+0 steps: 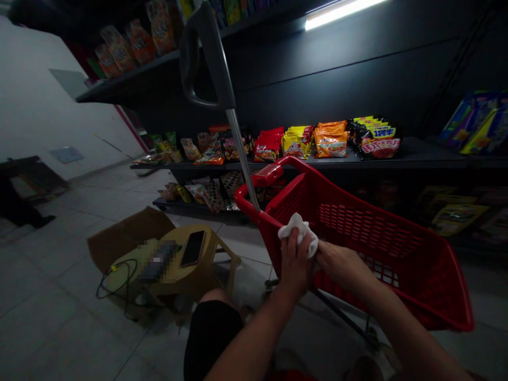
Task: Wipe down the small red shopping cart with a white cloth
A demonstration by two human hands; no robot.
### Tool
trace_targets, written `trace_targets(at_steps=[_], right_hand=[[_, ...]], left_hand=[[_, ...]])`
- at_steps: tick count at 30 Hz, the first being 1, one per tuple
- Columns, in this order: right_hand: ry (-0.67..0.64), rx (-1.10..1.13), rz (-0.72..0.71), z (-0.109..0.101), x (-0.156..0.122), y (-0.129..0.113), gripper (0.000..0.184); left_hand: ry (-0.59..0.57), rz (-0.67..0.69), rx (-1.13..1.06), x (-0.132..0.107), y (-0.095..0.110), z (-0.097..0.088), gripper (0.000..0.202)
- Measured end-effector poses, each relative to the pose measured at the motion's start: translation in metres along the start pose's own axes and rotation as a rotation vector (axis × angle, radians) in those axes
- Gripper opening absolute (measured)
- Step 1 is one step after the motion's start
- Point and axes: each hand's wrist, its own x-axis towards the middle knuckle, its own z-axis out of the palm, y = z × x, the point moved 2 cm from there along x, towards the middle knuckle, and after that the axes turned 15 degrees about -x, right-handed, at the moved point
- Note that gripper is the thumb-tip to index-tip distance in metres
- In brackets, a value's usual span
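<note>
A white cloth (300,233) is bunched against the near rim of a red plastic basket cart (369,222). My left hand (296,259) is closed on the cloth, its fingers pressing it to the rim near the cart's handle end. Close beside it on the right, my right hand (339,264) has its fingers curled in at the cloth's lower edge; its fingertips are partly hidden. A long metal pull handle with a grey grip (208,58) rises from the cart's left end and leans up to the left.
A beige stool (214,254) at left carries a dark phone (193,247), a blurred-out item and a cable (129,280). Behind it stands an open cardboard box (130,230). Dark shelves (424,153) hold snack packets (331,140) behind the cart.
</note>
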Motion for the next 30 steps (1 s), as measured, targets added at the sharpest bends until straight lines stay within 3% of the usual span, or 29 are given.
trace_targets(at_steps=[3, 6, 8, 10, 12, 14, 16, 17, 20, 23, 25, 27, 30], right_hand=[[-0.013, 0.077, 0.036, 0.001, -0.022, 0.018, 0.042], [-0.168, 0.04, 0.158, 0.005, -0.059, 0.048, 0.045], [-0.263, -0.01, 0.248, 0.009, -0.08, 0.066, 0.045], [-0.272, -0.035, 0.283, 0.014, -0.092, 0.076, 0.044], [-0.22, -0.064, 0.247, 0.018, -0.096, 0.079, 0.04], [-0.171, -0.116, 0.164, 0.02, -0.095, 0.078, 0.037], [-0.148, -0.142, 0.119, 0.02, -0.094, 0.077, 0.036], [-0.155, -0.136, 0.135, 0.019, -0.093, 0.077, 0.036], [-0.197, -0.082, 0.239, 0.016, -0.093, 0.076, 0.036], [-0.203, -0.075, 0.266, 0.016, -0.093, 0.072, 0.037], [-0.182, -0.08, 0.262, 0.019, -0.093, 0.069, 0.036], [-0.156, -0.091, 0.243, 0.022, -0.092, 0.067, 0.035], [-0.148, -0.136, 0.219, 0.025, -0.091, 0.066, 0.035]], left_hand=[[-0.011, 0.097, 0.104, 0.011, -0.017, -0.024, 0.046], [0.092, 0.013, 0.19, 0.042, -0.043, -0.066, 0.042], [0.08, 0.007, 0.172, 0.056, -0.044, -0.072, 0.036], [-0.02, 0.101, 0.096, 0.055, -0.024, -0.049, 0.03], [-0.123, 0.234, 0.008, 0.04, 0.01, -0.009, 0.028], [-0.183, 0.267, -0.043, 0.023, 0.041, 0.031, 0.032], [-0.232, 0.336, -0.065, 0.014, 0.057, 0.053, 0.031], [-0.25, 0.375, -0.066, 0.014, 0.056, 0.055, 0.031], [-0.24, 0.384, -0.036, 0.032, 0.017, 0.026, 0.033], [-0.146, 0.164, 0.002, 0.062, -0.046, -0.022, 0.037], [0.011, 0.012, -0.021, 0.074, -0.073, -0.042, 0.045], [0.127, -0.102, -0.068, 0.071, -0.077, -0.039, 0.057], [0.147, -0.219, -0.128, 0.038, -0.051, -0.002, 0.069]])
